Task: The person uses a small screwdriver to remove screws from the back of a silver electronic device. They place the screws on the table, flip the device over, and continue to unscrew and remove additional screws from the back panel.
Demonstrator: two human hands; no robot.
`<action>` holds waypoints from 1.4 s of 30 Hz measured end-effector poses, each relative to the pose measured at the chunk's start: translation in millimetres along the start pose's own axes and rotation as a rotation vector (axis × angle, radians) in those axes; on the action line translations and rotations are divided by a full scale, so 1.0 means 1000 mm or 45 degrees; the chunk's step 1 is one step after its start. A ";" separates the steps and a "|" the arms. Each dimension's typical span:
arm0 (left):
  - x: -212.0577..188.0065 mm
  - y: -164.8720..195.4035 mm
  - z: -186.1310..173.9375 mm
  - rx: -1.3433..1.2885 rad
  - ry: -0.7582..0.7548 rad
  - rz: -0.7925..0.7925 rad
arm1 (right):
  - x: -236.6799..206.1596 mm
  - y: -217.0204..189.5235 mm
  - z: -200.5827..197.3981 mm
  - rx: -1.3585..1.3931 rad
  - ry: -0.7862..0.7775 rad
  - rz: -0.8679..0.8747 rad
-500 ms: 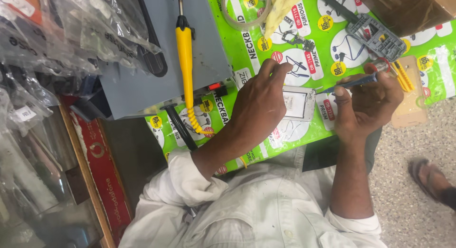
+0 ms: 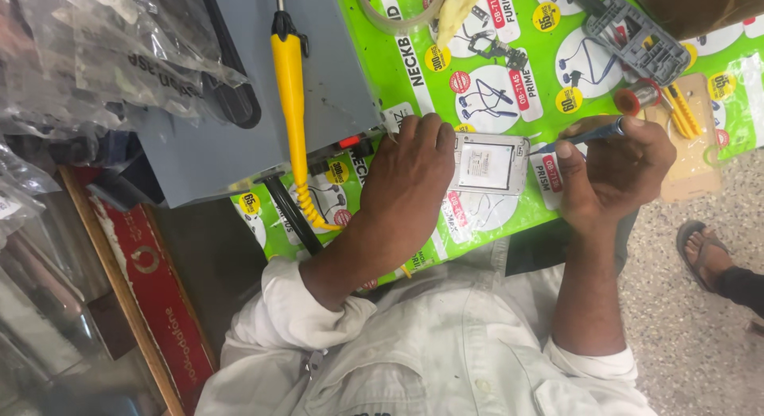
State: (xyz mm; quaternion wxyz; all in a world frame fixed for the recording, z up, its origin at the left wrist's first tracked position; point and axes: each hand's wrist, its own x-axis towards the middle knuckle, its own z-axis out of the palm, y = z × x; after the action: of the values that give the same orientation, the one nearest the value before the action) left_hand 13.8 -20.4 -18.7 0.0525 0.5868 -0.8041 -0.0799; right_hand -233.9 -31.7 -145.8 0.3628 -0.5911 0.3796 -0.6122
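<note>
A white phone (image 2: 487, 163) with its back cover off lies flat on the green printed sheet (image 2: 414, 66). My left hand (image 2: 410, 181) rests on the sheet with its fingertips against the phone's left edge, steadying it. My right hand (image 2: 617, 173) grips a thin blue screwdriver (image 2: 585, 136), whose tip points at the phone's upper right corner. Both forearms reach up from my white shirt at the bottom of the view.
A yellow soldering iron (image 2: 288, 74) with a coiled cord lies on a grey box (image 2: 334, 82). A tape roll (image 2: 395, 16), a grey bit holder (image 2: 637, 35) and a yellow knife (image 2: 683, 105) lie further back. Plastic bags (image 2: 87, 58) pile at left. Someone's sandalled foot (image 2: 704, 253) stands at right.
My left fingers have drawn back a little off the phone, so more of its open back shows. My right hand still holds the screwdriver near the same corner.
</note>
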 end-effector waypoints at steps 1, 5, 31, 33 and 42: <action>0.001 -0.002 0.001 -0.004 -0.001 -0.003 | 0.001 0.002 0.002 0.001 -0.003 -0.002; 0.002 -0.011 0.002 -0.001 0.013 -0.020 | 0.003 0.007 0.008 -0.003 -0.015 0.006; 0.006 -0.015 -0.001 -0.046 0.001 -0.015 | 0.024 0.001 0.021 -0.389 -0.139 -0.401; 0.007 -0.013 -0.001 -0.015 -0.005 -0.015 | 0.023 0.001 0.018 -0.504 -0.178 -0.368; 0.009 -0.011 0.000 -0.085 -0.005 -0.024 | 0.017 0.003 0.011 0.031 -0.209 -0.001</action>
State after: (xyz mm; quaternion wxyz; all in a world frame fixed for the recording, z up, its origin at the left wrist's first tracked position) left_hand 21.3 -32.5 -21.1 0.0695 0.5920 -0.7956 -0.1083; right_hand -223.2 -48.7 -140.6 0.3996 -0.6350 0.3409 -0.5665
